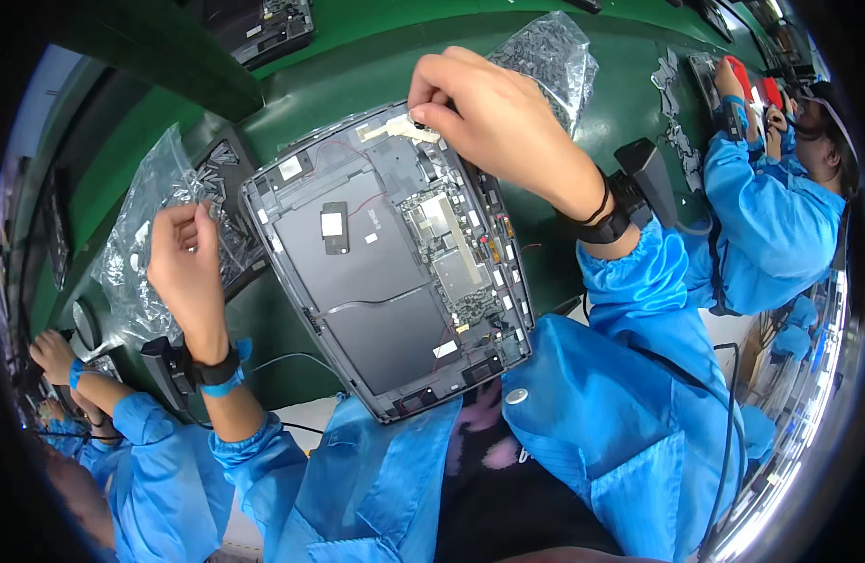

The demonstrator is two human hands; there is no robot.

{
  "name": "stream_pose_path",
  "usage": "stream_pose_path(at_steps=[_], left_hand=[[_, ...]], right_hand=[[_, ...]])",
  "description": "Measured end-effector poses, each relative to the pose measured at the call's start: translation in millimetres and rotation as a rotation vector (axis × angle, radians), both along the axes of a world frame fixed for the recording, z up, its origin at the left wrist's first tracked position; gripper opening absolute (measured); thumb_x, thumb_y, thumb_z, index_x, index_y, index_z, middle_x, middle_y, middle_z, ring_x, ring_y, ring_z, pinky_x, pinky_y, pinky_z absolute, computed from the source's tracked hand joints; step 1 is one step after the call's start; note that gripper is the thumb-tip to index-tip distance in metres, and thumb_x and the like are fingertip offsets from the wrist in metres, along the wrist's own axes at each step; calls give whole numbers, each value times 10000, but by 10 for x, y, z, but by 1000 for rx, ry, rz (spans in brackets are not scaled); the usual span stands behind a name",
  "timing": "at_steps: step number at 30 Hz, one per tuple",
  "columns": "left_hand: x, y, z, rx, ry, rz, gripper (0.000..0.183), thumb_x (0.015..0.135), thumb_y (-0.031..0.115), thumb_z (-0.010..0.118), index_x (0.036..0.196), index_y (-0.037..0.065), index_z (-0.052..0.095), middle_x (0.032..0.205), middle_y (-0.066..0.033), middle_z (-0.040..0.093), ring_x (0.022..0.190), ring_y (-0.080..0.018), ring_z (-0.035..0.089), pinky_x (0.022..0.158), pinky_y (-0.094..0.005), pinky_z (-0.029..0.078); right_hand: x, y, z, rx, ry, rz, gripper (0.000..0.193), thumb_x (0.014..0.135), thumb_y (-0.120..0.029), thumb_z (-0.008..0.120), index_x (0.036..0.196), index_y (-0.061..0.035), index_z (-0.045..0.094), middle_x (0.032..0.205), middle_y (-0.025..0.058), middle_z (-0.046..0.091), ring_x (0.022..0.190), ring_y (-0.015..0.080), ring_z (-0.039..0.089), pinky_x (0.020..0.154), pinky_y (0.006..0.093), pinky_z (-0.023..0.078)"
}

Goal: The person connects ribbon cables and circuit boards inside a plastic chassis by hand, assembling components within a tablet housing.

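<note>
An opened laptop chassis (357, 319), dark grey, lies tilted in front of me with its circuit board (451, 253) exposed on the right. My right hand (479, 108) is closed in a pinch at its far corner, right by a pale strip (409, 129); a small dark bit shows at the fingertips, too small to name. To the left, my left hand (187, 267) is raised with thumb and fingers pinched together, and what they hold is hidden. A small black module (335, 228) with a white label and a red wire lies on the chassis.
Beside my left hand, a clear plastic bag (137, 253) and a dark tray (228, 155) hold small grey parts. Another bag of parts (545, 61) lies beyond my right hand. Grey cut strips (676, 131) lie farther right. Co-workers in blue (770, 206) sit on both sides.
</note>
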State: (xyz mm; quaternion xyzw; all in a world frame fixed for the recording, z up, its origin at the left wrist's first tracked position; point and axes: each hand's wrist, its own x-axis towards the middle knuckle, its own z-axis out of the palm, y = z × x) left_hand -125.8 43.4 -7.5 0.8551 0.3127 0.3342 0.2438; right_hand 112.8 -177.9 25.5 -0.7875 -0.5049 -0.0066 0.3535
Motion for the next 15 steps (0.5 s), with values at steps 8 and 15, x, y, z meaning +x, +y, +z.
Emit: stream_pose_path(at_steps=[8, 15], left_hand=[[285, -709, 667, -868, -326, -488, 241, 915, -1, 609, 1145, -73, 604, 976, -195, 693, 828, -210, 692, 721, -309, 579], [576, -924, 797, -956, -350, -578, 355, 911, -6, 619, 1233, -60, 479, 941, -179, 699, 815, -205, 698, 722, -299, 583]], right_hand=[[-227, -41, 126, 264, 317, 51, 140, 793, -62, 693, 933, -52, 692, 804, 42, 586, 592, 96, 529, 542, 258, 428], [-486, 10, 212, 550, 868, 290, 125, 902, -92, 658, 952, 21, 673, 853, 27, 671, 668, 13, 578, 558, 167, 435]])
